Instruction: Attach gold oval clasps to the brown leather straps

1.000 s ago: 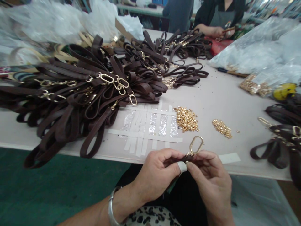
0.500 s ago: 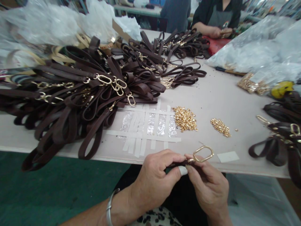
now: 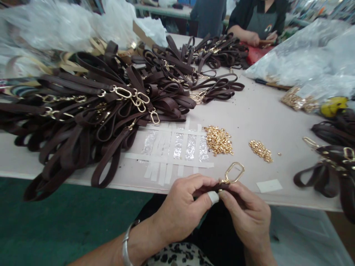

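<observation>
The pale worktop (image 3: 257, 111) ran across a crowded workshop, its near edge just beyond the hands. A large heap of dark brown leather straps with gold clasps (image 3: 91, 107) covered the left half and overhung that near edge. Bare surface lay open between a grid of white tape strips (image 3: 172, 151) and more straps at the right edge (image 3: 330, 166). Two small piles of gold metal fittings (image 3: 219, 140) sat in that open stretch. Left hand (image 3: 183, 210) and right hand (image 3: 246, 218) met at the worktop's near edge, both pinching the end of a dark brown strap (image 3: 222, 186); its oval gold clasp (image 3: 234, 172) stood above the fingertips. A second person's hand (image 3: 253, 38) worked at the far edge.
</observation>
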A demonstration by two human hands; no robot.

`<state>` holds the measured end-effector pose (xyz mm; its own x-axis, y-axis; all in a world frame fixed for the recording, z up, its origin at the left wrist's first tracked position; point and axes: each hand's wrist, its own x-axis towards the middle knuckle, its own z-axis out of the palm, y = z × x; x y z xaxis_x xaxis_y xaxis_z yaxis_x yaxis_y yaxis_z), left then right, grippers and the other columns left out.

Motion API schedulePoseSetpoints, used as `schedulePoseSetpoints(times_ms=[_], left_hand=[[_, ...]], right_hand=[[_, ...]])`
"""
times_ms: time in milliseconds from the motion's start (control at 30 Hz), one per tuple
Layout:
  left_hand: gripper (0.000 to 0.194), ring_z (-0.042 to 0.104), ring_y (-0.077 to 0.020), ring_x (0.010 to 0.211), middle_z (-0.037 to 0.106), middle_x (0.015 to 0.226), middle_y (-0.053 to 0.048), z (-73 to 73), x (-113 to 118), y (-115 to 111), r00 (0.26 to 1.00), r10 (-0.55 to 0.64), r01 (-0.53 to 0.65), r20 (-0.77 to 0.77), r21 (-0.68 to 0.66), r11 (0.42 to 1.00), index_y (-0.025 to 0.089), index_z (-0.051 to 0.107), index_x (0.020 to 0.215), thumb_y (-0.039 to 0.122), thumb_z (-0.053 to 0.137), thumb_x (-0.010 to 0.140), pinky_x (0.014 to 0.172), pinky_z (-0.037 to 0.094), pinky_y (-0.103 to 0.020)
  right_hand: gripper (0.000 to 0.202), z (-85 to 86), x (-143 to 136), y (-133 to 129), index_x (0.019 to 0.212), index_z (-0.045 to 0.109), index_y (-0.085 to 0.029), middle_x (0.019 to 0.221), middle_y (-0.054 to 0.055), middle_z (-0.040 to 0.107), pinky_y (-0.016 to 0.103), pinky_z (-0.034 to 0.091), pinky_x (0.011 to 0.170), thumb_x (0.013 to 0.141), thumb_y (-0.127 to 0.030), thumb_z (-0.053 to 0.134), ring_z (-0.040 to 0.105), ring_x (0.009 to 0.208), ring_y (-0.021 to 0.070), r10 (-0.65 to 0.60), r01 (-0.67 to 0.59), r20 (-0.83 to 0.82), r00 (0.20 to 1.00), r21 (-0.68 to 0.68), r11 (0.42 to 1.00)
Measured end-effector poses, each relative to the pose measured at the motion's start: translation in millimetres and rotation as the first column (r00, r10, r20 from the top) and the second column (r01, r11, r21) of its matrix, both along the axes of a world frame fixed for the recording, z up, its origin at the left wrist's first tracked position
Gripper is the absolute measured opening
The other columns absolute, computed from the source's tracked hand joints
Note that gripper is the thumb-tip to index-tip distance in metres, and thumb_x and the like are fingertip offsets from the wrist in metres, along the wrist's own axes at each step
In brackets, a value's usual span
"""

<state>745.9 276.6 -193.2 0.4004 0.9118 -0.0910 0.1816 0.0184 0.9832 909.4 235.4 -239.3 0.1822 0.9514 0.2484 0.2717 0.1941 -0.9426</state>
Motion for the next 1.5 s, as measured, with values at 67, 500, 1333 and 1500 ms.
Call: schedulePoseSetpoints(times_ms=[67,500,1333,1500], left_hand=[[0.025,0.068,-0.013,0.082,0.076,0.09,-0.001,1.2,-0.2,-0.6,0.999,0.026,-0.026,-0.022,-0.003,1.0,0.021,0.076,0.099,0.009,0.057,0.086,0.078,0.054,-0.025],[0.015,0.065,-0.012,0.071,0.075,0.081,0.0,2.9,6.2,-5.0,0.989,0.147,-0.145,0.013,-0.115,0.983,0.02,0.077,0.087,0.018,0.062,0.085,0.066,0.052,-0.022],[0.021,0.067,-0.0115,0.079,0.074,0.091,-0.002,-6.1,5.2,-12.2,0.993,0.107,-0.112,0.044,0.112,0.987,0.018,0.075,0.098,0.006,0.061,0.087,0.077,0.054,-0.02],[0.026,0.067,-0.0112,0.084,0.073,0.094,-0.001,-9.6,3.4,-12.7,0.997,0.08,-0.082,0.021,0.165,0.983,0.02,0.073,0.104,0.006,0.059,0.088,0.079,0.053,-0.02]], right_hand=[[0.022,-1.8,-3.6,-1.3,0.102,0.071,-0.024,0.089,0.002,0.076,0.024,0.062,0.065,0.081,-0.016,0.073,0.072,0.074,0.0158,-0.016,0.014,-0.081,0.997,-0.031,0.999],[0.028,-6.3,-3.0,-3.9,0.099,0.072,-0.027,0.105,0.003,0.067,0.03,0.056,0.08,0.081,-0.005,0.067,0.067,0.093,0.0171,-0.105,0.058,0.193,0.976,0.234,0.971],[0.021,-8.6,-19.9,-7.5,0.097,0.065,-0.022,0.086,0.002,0.074,0.024,0.061,0.071,0.08,-0.012,0.073,0.072,0.077,0.0148,-0.156,0.159,-0.357,0.921,-0.022,0.987],[0.022,-10.4,-15.7,-8.1,0.1,0.069,-0.024,0.089,0.002,0.076,0.024,0.061,0.073,0.082,-0.011,0.071,0.073,0.079,0.0145,-0.097,0.084,-0.364,0.926,-0.052,0.995]])
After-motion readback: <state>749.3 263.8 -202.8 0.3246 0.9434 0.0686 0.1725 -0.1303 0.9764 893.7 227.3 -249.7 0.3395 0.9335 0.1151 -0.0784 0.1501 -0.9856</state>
